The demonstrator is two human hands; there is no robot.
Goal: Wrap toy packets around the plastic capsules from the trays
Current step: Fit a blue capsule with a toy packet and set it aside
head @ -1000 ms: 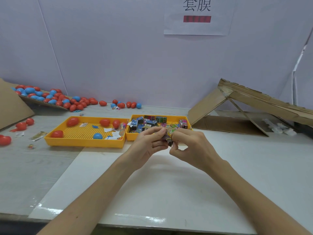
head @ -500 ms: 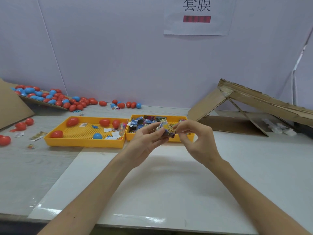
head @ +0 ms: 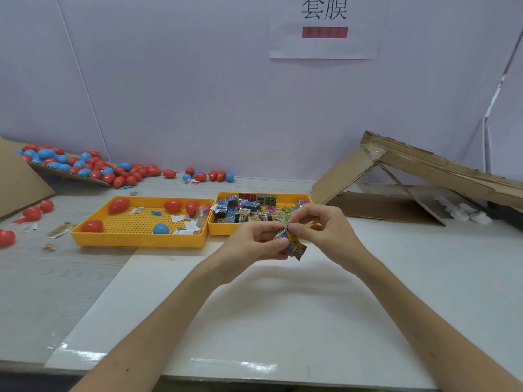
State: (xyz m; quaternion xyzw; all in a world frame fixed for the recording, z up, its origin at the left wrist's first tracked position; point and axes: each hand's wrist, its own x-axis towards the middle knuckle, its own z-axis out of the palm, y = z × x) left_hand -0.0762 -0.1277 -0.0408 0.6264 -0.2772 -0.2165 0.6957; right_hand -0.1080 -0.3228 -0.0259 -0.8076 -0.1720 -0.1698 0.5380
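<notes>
Since the earlier frame, both hands have dropped slightly toward us, carrying the toy packet [head: 294, 246] from in front of the right tray [head: 223, 230] to just below its front rim. We see the left hand [head: 254, 241] gripping the packet from the left with curled fingers, while the right hand [head: 319, 230] pinches its upper edge between thumb and forefinger. The packet is held above the white worktop [head: 283, 321]. Red and blue capsules [head: 119, 205] lie in the left tray [head: 135, 239]; more packets fill the right tray.
</notes>
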